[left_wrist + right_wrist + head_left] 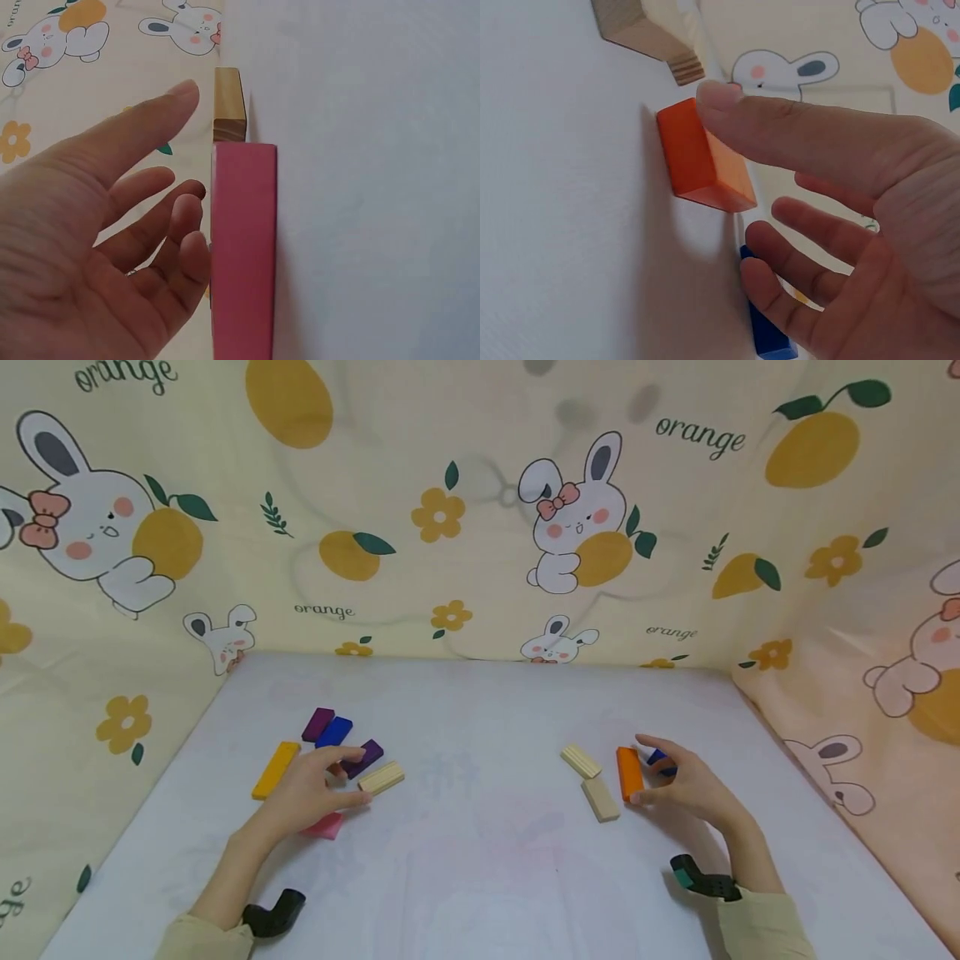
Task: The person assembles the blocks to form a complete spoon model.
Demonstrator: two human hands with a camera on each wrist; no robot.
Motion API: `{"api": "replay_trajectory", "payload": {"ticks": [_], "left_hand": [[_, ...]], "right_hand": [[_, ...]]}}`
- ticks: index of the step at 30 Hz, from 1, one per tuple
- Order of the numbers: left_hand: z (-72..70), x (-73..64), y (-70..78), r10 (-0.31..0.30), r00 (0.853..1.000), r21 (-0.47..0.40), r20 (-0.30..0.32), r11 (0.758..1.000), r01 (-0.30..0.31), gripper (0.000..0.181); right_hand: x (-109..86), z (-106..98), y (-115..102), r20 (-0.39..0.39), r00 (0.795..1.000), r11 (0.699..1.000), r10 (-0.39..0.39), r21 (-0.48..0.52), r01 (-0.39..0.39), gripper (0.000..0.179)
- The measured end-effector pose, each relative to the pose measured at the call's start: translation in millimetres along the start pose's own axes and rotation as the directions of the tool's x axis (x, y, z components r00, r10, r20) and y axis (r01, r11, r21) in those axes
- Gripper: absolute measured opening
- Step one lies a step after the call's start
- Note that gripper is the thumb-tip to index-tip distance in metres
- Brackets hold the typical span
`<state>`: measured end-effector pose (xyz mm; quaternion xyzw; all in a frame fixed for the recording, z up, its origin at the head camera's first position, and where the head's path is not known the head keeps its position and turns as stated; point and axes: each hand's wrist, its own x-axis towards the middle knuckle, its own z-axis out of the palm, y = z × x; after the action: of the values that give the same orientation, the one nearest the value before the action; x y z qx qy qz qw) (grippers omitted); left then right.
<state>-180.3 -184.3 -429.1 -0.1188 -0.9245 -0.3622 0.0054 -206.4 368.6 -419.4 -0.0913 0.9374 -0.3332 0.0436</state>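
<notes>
Spreading its thumb and fingers wide, the left hand (307,789) hovers among six blocks, apparently gripping none: yellow (275,770), plum (318,725), blue (335,732), purple (367,759), tan (381,778) and pink (327,827). Also wide, the right hand (693,785) has its thumb at the orange block (629,774); contact is unclear. A second blue block (662,762) lies by its fingers, and two tan blocks (601,799) lie beyond the orange one. Nothing is stacked; the blocks lie in two loose groups, so the handling looks early, though that is uncertain. No container shows; the blocks rest directly on the white table (480,877).
</notes>
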Motion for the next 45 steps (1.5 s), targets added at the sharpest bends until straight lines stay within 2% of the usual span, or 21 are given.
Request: {"api": "replay_trajectory", "payload": {"ticks": [5,13,22,37,45], "left_hand": [[2.3,-0.1,0.2,-0.036,0.999,-0.013,0.003,0.999,0.036,0.061],[5.0,-0.3,4.7,-0.034,0.999,-0.002,-0.002,0.999,0.034,0.053],[8.6,-2.7,6.2,-0.052,0.999,0.01,0.002,0.999,0.052,0.045],[9.9,-6.4,3.5,-0.062,0.998,0.042,-0.022,0.997,0.063,0.038],[11.8,-5.5,1.9,-0.077,0.996,0.046,-0.033,0.996,0.078,0.039]], "right_hand": [[1.1,2,4,0.012,1.0,1.0,-0.002,-0.002,0.002,0.096],[-2.9,2,4,0.021,1.0,0.999,-0.017,0.028,0.017,0.095],[-4.4,5,6,0.012,0.999,0.999,-0.043,0.007,0.043,0.094],[-4.1,10,5,0.003,0.999,0.997,-0.034,0.065,0.033,0.093],[-2.8,12,3,-0.01,1.0,0.999,-0.009,0.054,0.009,0.093]]}}
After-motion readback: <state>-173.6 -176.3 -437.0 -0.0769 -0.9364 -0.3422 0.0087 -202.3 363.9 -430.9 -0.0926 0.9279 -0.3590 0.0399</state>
